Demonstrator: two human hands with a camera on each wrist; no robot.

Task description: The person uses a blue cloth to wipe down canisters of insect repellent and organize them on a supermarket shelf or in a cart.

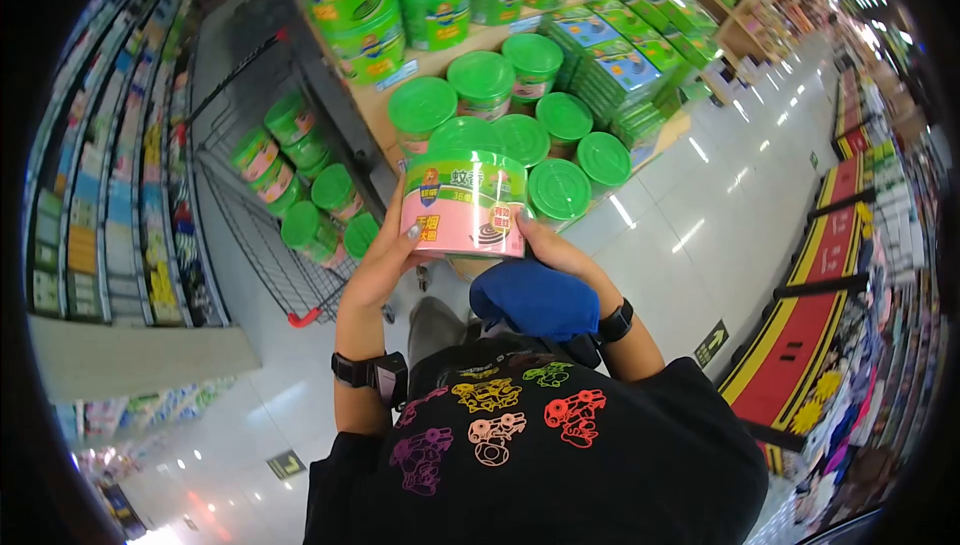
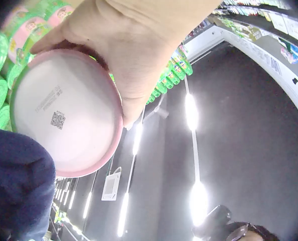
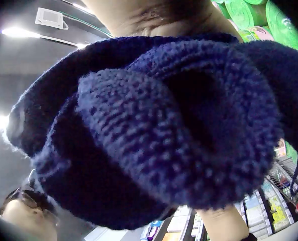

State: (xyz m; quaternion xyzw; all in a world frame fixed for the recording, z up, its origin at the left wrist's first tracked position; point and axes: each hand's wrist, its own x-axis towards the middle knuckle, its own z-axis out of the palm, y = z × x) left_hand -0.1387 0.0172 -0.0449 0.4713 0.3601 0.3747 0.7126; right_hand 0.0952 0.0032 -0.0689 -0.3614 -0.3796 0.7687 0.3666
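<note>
Head: left hand (image 1: 385, 248) and right hand (image 1: 552, 245) clamped on a pink-green tub (image 1: 465, 207), held up near a wooden display shelf (image 1: 376, 117), shiny floor (image 1: 735, 210) below. Left wrist: tub underside, dark ceiling (image 2: 249, 130), strip lights (image 2: 199, 201). Right wrist: blue knit cloth (image 3: 134, 125) blocks most.

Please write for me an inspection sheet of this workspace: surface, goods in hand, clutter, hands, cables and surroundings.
Surface: display table, loaded with green-lidded tubs and boxes.
Job's things: pink tub, label facing the head camera.
Clutter: blue knitted item near the right hand; how it is attached, unclear.
Hands: left hand and right hand grip the pink tub from opposite sides.
Cables: nothing seen on the pink tub.
Surroundings: cart holding more tubs, stocked shelves, shiny floor.
</note>
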